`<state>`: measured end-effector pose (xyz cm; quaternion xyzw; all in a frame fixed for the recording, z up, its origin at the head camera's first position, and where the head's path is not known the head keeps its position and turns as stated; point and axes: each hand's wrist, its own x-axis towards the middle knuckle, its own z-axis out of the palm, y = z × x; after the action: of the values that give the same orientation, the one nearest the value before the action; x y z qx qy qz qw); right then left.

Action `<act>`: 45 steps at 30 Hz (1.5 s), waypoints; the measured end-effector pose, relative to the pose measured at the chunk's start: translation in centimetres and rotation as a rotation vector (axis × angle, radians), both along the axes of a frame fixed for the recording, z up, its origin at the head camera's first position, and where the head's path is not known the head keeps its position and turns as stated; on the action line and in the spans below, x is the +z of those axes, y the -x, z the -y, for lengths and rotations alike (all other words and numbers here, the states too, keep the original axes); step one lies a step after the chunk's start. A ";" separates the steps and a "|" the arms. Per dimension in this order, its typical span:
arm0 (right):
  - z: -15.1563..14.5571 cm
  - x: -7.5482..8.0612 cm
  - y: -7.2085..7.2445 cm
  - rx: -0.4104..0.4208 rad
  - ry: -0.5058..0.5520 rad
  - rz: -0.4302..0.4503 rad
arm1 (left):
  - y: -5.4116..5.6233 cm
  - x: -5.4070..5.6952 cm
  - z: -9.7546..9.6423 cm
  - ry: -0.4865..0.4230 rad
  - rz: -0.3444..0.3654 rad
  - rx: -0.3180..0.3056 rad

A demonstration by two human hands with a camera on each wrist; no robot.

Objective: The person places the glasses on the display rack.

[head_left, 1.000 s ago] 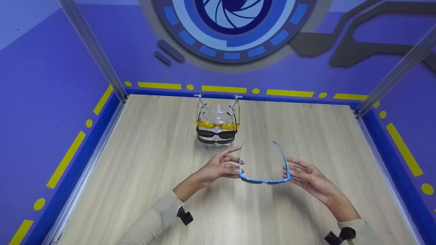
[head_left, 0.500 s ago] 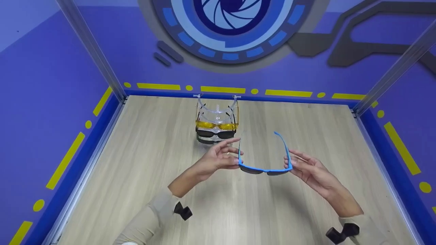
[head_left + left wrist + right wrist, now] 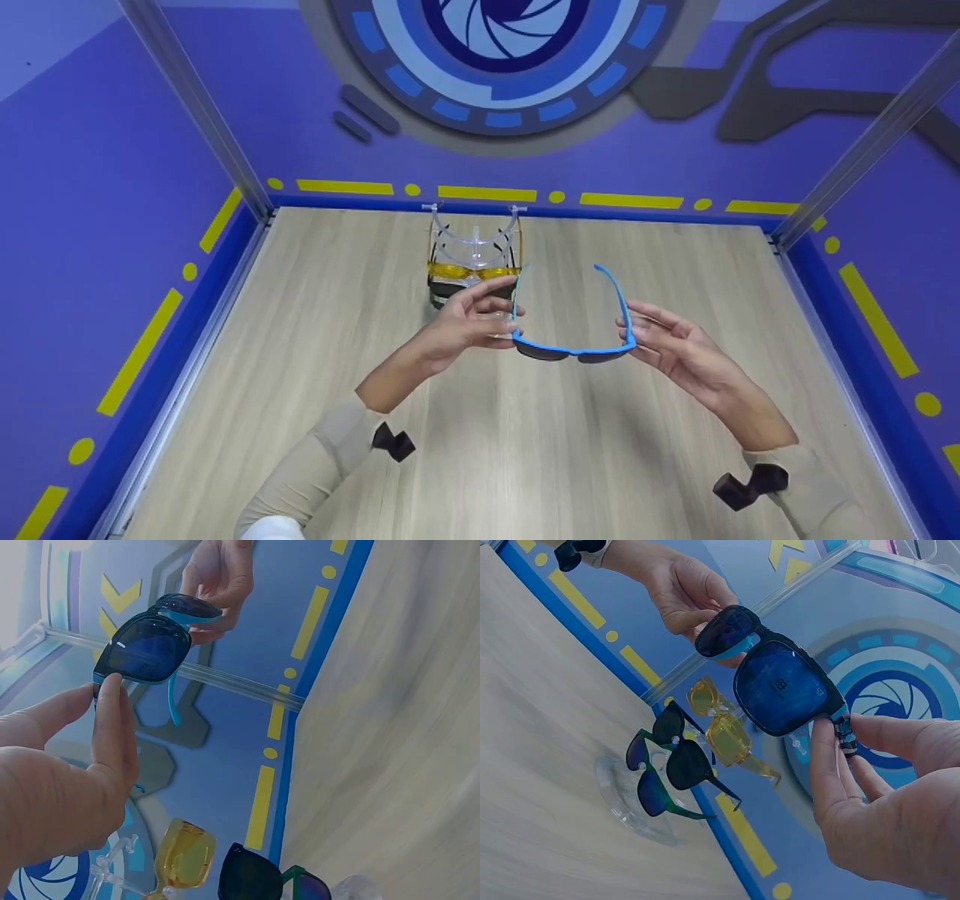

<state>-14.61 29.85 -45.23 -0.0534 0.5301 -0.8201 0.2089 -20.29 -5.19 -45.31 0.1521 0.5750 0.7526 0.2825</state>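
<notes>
Sunglasses with dark lenses and bright blue inner sides (image 3: 574,352) are held up above the table, temples unfolded and pointing away. My left hand (image 3: 461,328) pinches them at the left hinge, between thumb and fingers. At the opposite hinge my right hand (image 3: 690,360) pinches the other temple. In the right wrist view the front of the sunglasses (image 3: 787,686) shows dark blue lenses and a patterned temple. Just beyond my left hand stands a clear display stand (image 3: 476,255), bearing yellow glasses (image 3: 727,739), black sunglasses (image 3: 688,763) and green-framed sunglasses (image 3: 651,791); my left hand partly covers the lower ones.
The wooden table (image 3: 300,315) is bounded by a blue back wall (image 3: 600,165) and side walls, with metal posts (image 3: 202,105) at the corners. The stand is near the back edge, left of the held sunglasses. Black wrist mounts (image 3: 394,442) sit on both sleeves.
Both hands have lifted the sunglasses up and away from me, closer to the stand. My left hand now overlaps the stand's lower sunglasses in the head view.
</notes>
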 end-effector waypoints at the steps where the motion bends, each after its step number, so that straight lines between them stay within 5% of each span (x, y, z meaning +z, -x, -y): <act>1: 0.1 0.2 0.1 0.002 -0.018 -0.003 | 0.0 0.2 0.1 0.001 0.004 -0.003; 9: 1.1 1.8 1.1 -0.005 -0.170 0.004 | 0.0 1.7 1.4 0.014 -0.016 0.020; 16: 2.5 2.9 2.7 0.000 -0.177 -0.018 | 0.6 2.8 2.8 0.016 -0.032 0.084; 33: 6.2 4.1 6.8 -0.020 -0.081 0.022 | 3.8 5.0 5.8 0.039 -0.044 0.183; 45: 8.3 4.3 9.6 -0.031 -0.017 0.053 | 5.9 4.9 7.4 0.007 -0.001 0.240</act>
<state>-24.19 21.57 -40.92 -0.0219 0.5319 -0.8199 0.2107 -26.21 -12.55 -40.39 0.0817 0.5919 0.7789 0.1904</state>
